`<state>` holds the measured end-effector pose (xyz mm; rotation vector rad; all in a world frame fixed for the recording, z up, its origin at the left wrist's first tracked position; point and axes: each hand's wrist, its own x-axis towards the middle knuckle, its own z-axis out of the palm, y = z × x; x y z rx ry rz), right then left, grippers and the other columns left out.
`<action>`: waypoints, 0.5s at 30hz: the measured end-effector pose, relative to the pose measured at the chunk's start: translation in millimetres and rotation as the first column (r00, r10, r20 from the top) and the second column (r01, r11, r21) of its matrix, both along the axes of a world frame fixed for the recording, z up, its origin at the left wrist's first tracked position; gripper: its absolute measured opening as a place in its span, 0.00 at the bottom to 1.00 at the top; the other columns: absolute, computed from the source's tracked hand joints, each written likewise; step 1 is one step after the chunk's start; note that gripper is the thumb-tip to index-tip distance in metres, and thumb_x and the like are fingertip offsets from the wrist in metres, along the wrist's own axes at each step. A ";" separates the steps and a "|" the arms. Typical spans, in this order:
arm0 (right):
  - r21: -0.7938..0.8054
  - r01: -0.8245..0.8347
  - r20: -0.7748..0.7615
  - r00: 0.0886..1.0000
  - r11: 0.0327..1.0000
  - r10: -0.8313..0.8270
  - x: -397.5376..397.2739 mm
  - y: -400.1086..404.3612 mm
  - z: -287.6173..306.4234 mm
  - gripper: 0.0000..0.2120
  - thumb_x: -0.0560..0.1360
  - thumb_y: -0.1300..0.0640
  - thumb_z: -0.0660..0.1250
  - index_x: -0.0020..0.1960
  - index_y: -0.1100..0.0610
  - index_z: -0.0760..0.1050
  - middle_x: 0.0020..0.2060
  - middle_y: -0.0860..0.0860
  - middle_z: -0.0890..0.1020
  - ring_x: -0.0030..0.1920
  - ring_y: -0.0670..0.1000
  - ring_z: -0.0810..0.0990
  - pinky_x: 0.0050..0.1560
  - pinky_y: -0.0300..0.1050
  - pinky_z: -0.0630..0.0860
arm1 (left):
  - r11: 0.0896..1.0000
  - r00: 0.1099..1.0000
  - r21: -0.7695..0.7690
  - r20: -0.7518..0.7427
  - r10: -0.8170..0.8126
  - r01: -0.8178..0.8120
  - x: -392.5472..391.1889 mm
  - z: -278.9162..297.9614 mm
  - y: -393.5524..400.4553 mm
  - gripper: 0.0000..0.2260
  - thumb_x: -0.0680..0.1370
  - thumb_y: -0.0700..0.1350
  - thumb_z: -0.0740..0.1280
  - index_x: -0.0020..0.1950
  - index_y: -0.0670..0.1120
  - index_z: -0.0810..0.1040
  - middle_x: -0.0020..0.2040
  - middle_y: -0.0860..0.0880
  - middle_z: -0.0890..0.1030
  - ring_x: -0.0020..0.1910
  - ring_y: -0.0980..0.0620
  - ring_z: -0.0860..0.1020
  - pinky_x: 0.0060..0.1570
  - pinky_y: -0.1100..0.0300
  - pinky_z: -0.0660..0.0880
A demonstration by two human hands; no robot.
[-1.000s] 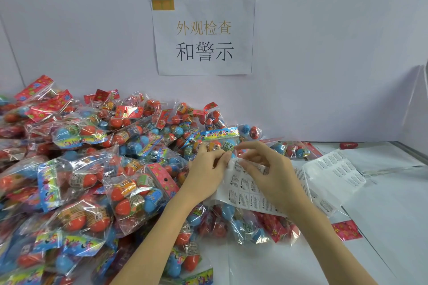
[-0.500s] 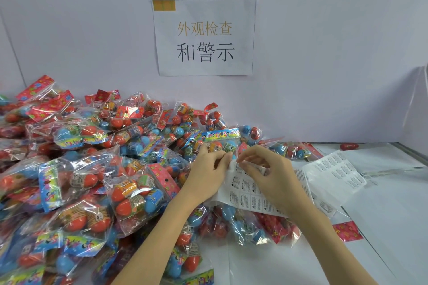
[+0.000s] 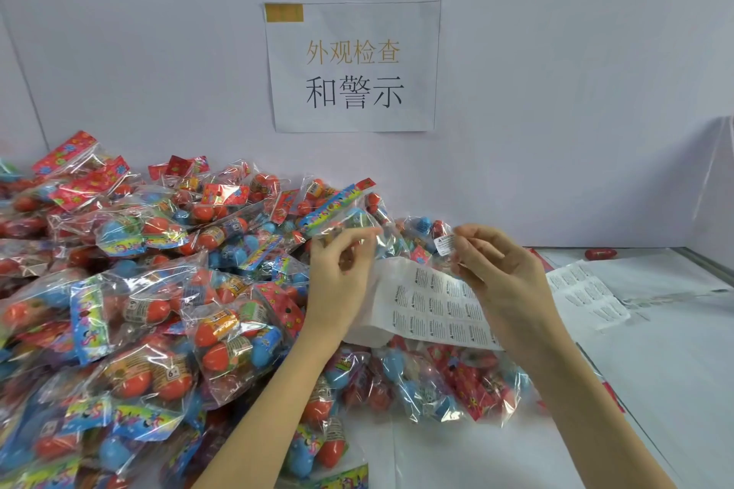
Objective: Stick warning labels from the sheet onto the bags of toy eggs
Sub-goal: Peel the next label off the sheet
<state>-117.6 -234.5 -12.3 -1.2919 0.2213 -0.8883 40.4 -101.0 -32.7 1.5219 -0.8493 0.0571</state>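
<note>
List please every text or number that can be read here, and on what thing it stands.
"外观检查" in orange, on the paper sign on the wall.
"和警示" in black, on the same sign.
"6+" on an egg in a bag in the pile.
Label sheet and peeled label in the right hand: print too small.

We are at a factory packing station: a heap of bagged toy eggs beneath a printed station sign reading 外观检查和警示
</note>
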 end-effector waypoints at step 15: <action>-0.062 0.099 0.003 0.995 0.993 -0.099 12.2 20.1 -5.7 0.15 0.77 0.62 0.76 0.62 0.53 0.83 0.40 0.54 0.87 0.42 0.53 0.87 0.42 0.39 0.80 | 0.950 0.949 -0.071 -0.059 -0.309 0.305 -3.2 2.7 -2.3 0.28 0.79 0.38 0.70 0.76 0.60 0.74 0.75 0.57 0.75 0.74 0.42 0.74 0.73 0.34 0.69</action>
